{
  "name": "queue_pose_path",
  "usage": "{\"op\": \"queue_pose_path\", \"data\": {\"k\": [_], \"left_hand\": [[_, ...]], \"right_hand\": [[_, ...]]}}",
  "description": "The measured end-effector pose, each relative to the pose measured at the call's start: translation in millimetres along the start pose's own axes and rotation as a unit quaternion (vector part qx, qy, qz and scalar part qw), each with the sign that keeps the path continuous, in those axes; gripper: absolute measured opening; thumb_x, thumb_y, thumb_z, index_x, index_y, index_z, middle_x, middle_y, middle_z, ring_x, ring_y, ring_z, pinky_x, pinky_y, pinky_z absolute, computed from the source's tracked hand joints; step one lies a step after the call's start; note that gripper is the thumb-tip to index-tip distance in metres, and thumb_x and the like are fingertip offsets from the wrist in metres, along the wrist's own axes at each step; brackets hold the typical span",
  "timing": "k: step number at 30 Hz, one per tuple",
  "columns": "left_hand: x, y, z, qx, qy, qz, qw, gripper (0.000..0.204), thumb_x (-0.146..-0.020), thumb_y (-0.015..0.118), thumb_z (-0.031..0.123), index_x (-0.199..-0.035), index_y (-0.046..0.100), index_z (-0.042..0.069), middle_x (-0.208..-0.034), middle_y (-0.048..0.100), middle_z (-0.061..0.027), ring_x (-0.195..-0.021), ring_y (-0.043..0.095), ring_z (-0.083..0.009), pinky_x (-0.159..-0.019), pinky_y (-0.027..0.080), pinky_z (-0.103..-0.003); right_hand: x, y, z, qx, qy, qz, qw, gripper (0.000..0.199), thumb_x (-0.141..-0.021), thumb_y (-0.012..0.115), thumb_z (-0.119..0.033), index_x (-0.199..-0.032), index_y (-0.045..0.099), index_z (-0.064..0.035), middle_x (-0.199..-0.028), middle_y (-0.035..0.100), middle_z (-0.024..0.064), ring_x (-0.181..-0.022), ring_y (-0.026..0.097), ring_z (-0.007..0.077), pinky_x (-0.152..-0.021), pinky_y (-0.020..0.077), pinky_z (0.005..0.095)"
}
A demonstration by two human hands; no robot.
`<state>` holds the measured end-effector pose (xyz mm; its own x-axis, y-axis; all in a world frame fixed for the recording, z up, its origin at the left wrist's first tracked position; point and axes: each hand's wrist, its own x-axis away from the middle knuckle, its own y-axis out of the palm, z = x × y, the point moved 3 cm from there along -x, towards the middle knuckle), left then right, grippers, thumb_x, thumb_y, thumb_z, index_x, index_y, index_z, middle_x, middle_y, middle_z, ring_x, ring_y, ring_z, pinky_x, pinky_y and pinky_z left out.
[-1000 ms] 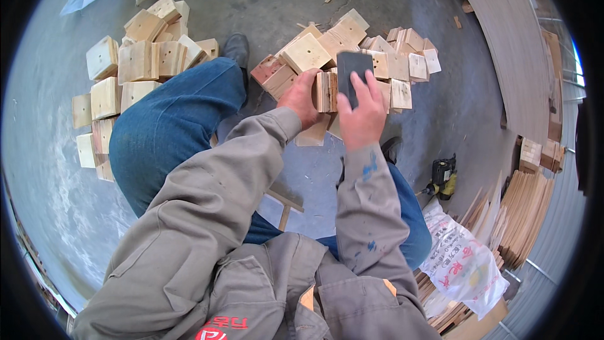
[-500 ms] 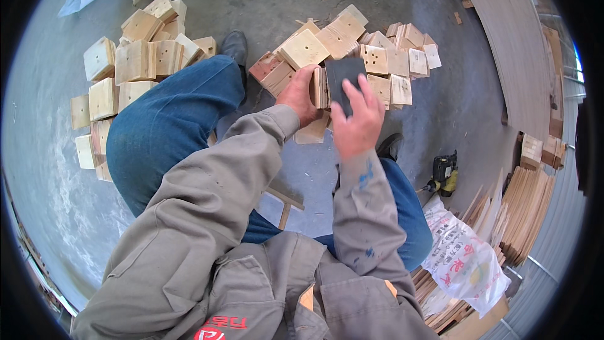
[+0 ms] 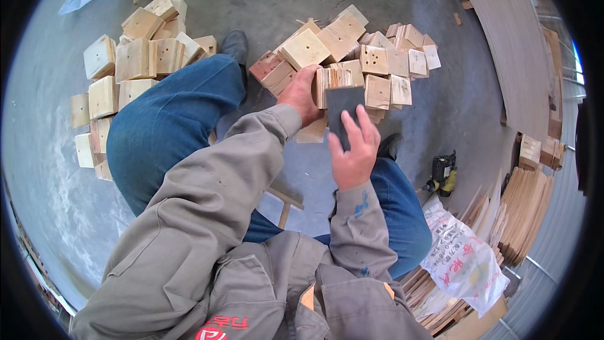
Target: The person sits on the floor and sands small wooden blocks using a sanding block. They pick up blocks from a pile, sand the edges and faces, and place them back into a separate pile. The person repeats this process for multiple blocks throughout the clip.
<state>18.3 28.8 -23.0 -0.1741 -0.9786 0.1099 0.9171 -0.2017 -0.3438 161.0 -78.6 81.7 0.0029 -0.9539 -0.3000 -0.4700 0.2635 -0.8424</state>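
My left hand is closed around the left side of a wooden block, whose layered edge shows along the top. Against this block lies a dark grey, flat rectangular pad. My right hand grips the pad's near part, with the thumb at its left and the fingertips on its face. The pad hides much of the block's near side. Just beyond both hands sits a pile of pale wooden blocks, several with drilled holes.
Another heap of wooden blocks stands left of my left knee. A yellow and black power tool rests right of my right leg. Farther right are thin wooden strips, a white plastic bag and a large board.
My right hand and the dark grey pad have come toward my body, uncovering the far edge of the block. My left hand keeps its place on the block.
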Motion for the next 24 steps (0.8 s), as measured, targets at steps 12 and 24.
{"op": "queue_pose_path", "data": {"k": [12, 24], "left_hand": [[-2.3, -1.3, -2.0, -0.008, -0.009, -0.016, 1.000, 0.105, -0.070, 0.099, 0.021, -0.155, 0.039, 0.007, -0.146, 0.057, -0.0225, -0.136, 0.059, -0.0368, -0.114, 0.050, -0.043], [-1.8, 4.3, -11.2, 0.017, 0.020, -0.002, 1.000, 0.096, -0.077, 0.096, 0.025, -0.154, 0.042, 0.007, -0.145, 0.058, -0.0206, -0.136, 0.059, -0.0312, -0.114, 0.049, -0.041]], "right_hand": [[-84.2, 34.7, 0.8, 0.020, 0.018, 0.011, 1.000, 0.053, -0.077, 0.085, -0.012, -0.129, 0.076, -0.0143, -0.147, 0.063, 0.0144, -0.129, 0.059, 0.0391, -0.110, 0.0484, 0.0502], [-18.2, 11.1, -14.4, 0.002, -0.007, -0.008, 1.000, 0.060, -0.075, 0.087, -0.009, -0.134, 0.074, -0.0123, -0.152, 0.060, 0.0152, -0.131, 0.058, 0.0390, -0.113, 0.0461, 0.0488]]}}
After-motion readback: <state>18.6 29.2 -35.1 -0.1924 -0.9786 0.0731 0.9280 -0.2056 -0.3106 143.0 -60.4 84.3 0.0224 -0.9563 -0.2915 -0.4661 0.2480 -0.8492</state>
